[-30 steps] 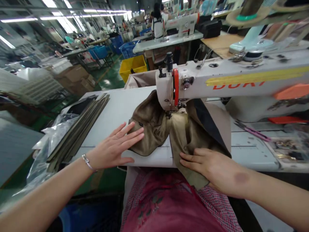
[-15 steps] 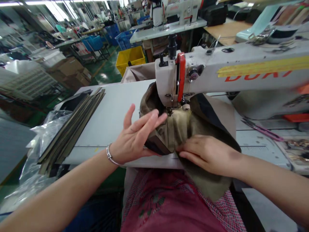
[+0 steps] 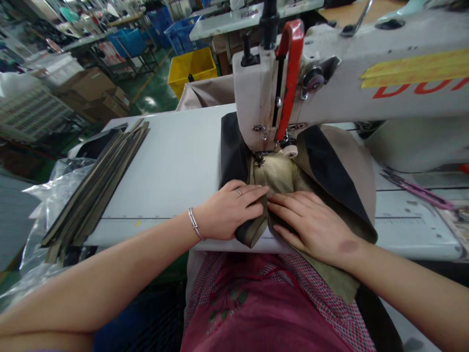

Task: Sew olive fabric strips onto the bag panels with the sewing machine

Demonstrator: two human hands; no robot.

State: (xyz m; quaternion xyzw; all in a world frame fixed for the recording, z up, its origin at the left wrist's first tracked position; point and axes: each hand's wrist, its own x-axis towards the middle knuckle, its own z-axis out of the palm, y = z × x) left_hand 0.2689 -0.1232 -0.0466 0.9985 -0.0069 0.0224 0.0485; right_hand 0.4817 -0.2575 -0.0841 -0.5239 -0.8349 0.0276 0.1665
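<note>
An olive fabric piece (image 3: 280, 171) with black and beige parts lies bunched under the needle and presser foot of a white sewing machine (image 3: 256, 102). On the near left part of the cloth, my left hand (image 3: 234, 208) has its fingers bent over the folded edge, gripping it. My right hand (image 3: 311, 217) is closed on the cloth just to the right, fingers together and fingertips almost meeting those of the left. Some of the cloth hangs over the table's front edge beneath my right wrist. What lies under both palms is hidden.
Stacked olive and black fabric strips (image 3: 106, 181) lie on the left of the white table (image 3: 172, 171), beside clear plastic wrap (image 3: 66, 181). Pink-handled thread snips (image 3: 421, 190) rest at the right. Beyond the table stand a yellow bin (image 3: 192, 68) and cardboard boxes (image 3: 88, 93).
My left hand, raised with fingers spread before, has come down and closed on the cloth's left edge. The cloth's left side now shows a black flap. The view has tilted down and closer.
</note>
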